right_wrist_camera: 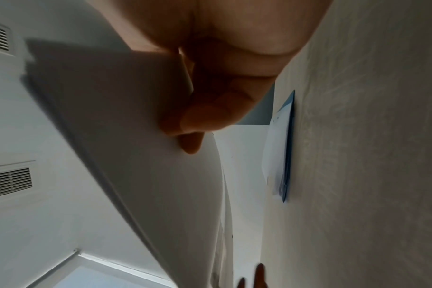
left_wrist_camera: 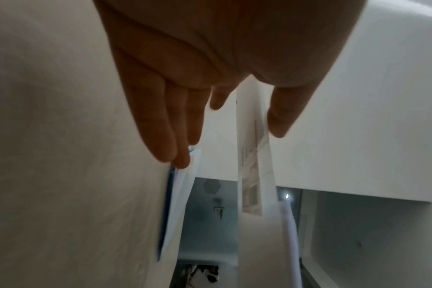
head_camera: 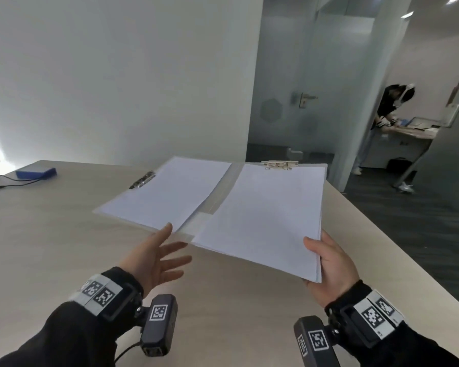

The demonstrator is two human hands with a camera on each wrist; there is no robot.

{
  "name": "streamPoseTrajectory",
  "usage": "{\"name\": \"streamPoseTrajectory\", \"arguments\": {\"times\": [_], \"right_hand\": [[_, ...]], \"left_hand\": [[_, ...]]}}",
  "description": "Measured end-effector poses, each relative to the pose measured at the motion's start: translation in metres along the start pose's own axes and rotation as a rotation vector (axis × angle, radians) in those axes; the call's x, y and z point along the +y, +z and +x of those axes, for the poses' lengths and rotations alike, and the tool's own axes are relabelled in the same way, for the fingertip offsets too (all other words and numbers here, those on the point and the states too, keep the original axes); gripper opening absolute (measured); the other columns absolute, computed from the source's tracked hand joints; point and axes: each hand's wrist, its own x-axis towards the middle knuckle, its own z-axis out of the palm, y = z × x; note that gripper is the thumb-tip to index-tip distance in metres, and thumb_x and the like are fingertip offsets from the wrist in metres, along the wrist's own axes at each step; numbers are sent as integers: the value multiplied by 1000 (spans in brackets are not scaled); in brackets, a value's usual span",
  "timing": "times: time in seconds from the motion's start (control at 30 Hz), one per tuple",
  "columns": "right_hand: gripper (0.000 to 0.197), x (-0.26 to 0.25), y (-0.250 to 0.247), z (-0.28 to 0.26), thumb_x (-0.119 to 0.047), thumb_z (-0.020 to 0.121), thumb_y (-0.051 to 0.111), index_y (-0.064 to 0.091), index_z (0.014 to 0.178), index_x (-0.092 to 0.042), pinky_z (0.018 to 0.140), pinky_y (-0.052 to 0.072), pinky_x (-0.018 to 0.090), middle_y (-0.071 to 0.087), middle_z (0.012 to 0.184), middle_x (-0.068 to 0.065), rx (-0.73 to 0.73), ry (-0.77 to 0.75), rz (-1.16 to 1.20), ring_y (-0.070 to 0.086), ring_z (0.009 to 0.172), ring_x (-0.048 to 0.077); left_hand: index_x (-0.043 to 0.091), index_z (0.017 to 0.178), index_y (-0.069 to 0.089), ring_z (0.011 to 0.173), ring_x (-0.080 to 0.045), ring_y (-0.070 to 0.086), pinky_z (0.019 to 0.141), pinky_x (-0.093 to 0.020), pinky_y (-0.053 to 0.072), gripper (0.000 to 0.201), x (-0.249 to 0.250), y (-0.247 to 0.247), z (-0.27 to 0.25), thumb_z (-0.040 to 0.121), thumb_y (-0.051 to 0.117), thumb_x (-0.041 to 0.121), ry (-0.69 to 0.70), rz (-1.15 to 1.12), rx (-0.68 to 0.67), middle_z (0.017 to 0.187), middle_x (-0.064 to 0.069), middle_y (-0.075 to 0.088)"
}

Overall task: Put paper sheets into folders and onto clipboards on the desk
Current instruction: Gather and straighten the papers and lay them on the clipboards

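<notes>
While R hand (head_camera: 331, 271) pinches white paper stack (head_camera: 265, 221), corner lifted off desk (head_camera: 64, 234).

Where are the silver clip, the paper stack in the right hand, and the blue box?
silver clip (head_camera: 279, 165), head view, middle of the metal clip.
paper stack (head_camera: 263, 221), head view, centre of top sheet.
blue box (head_camera: 36, 172), head view, top face.

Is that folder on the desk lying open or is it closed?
Open: the folder lies spread flat, both inner halves up, paper on the left half and a metal clip topping the right.
</notes>
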Motion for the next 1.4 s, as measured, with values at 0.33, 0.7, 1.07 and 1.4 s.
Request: {"name": "streamPoseTrajectory", "arguments": {"times": [0.33,0.7,1.07,1.4], "right_hand": [[38,8,1,16,-1,94,42,65,122,-13,67,56,39,72,113,15,10,58,16,68,96,34],[20,7,1,43,-20,94,58,71,107,-11,62,56,37,76,99,11,-17,89,-138,73,83,29],[32,30,-17,147,-18,90,56,63,120,-9,60,48,33,65,115,19,349,89,-66,59,89,28],[53,19,-20,256,2,87,51,49,139,-3,94,42,28,58,126,10,353,35,-901,55,120,33]], "left_hand": [[26,114,70,104,-16,59,77,-35,44,70,15,37,7,53,47,1,386,281,-203,114,10,68],[10,119,65,65,-16,66,53,-26,54,48,-7,34,47,71,68,4,52,114,-177,93,-6,73],[22,108,62,75,-13,62,64,-27,41,32,3,76,126,80,67,9,296,171,-11,94,4,72],[18,118,57,96,-25,65,93,-45,53,34,17,87,242,85,66,24,387,545,196,110,-6,69]]}}
